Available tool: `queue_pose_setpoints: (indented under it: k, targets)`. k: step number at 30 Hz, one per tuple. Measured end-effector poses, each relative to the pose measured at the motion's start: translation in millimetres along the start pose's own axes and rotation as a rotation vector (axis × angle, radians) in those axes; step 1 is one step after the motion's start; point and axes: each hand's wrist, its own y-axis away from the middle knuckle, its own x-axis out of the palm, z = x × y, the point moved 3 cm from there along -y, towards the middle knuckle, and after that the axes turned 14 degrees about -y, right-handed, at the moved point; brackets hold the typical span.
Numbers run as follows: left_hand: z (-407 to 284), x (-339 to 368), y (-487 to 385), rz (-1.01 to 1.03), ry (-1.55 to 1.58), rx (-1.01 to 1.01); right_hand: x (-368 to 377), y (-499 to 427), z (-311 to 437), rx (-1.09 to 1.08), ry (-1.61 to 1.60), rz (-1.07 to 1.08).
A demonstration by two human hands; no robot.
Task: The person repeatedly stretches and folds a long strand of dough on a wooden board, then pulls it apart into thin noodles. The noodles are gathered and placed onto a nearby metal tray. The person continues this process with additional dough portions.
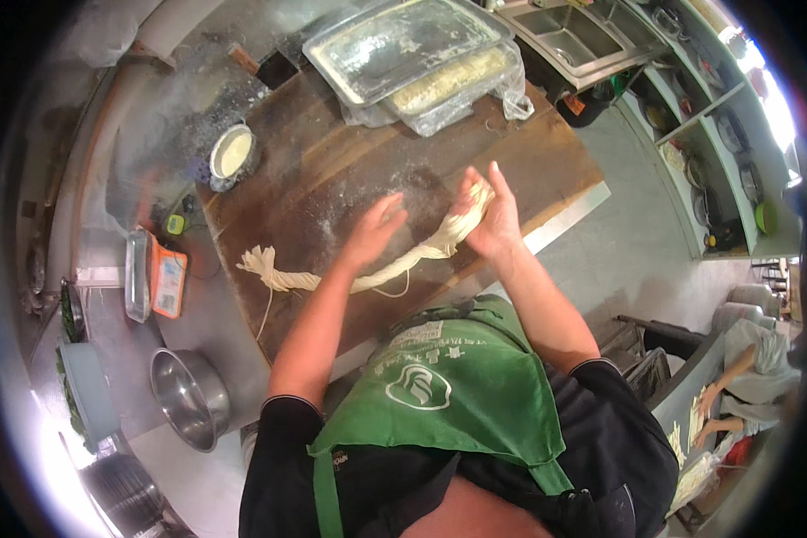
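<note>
A long twisted rope of pulled dough strands (390,270) lies curved across a floured wooden work board (296,181). Its frayed left end (259,261) rests on the board, with a thin loose strand hanging toward the near edge. At the other end, the untwisted strands rise into my right hand (497,218), which holds them between palm and fingers. My left hand (376,228) is raised above the middle of the board, beyond the rope. Its fingers are apart and nothing is in them. My left forearm hides a short stretch of the rope.
Stacked clear trays (410,54) stand at the board's far side, dusted with flour. A bowl of pale flour or batter (233,153) sits at the left. A steel basin (189,398) and orange-edged container (168,282) are lower left. Another person's hands (709,403) handle pale strips at right.
</note>
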Motion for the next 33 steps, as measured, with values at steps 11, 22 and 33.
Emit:
queue_pose_setpoints:
  k: [11,22,33]
  targets:
    - [-102.9,32.3,26.9,0.353,0.378,0.252,110.1,65.9,-27.0,-0.166,0.44,0.524]
    - [-76.8,36.8,79.4,0.217,0.19,0.145,139.9,99.7,-13.3,-0.527,0.53,0.42]
    - [-101.6,-11.5,63.9,0.159,0.153,0.073,113.0,44.5,-23.4,-0.421,0.487,0.246]
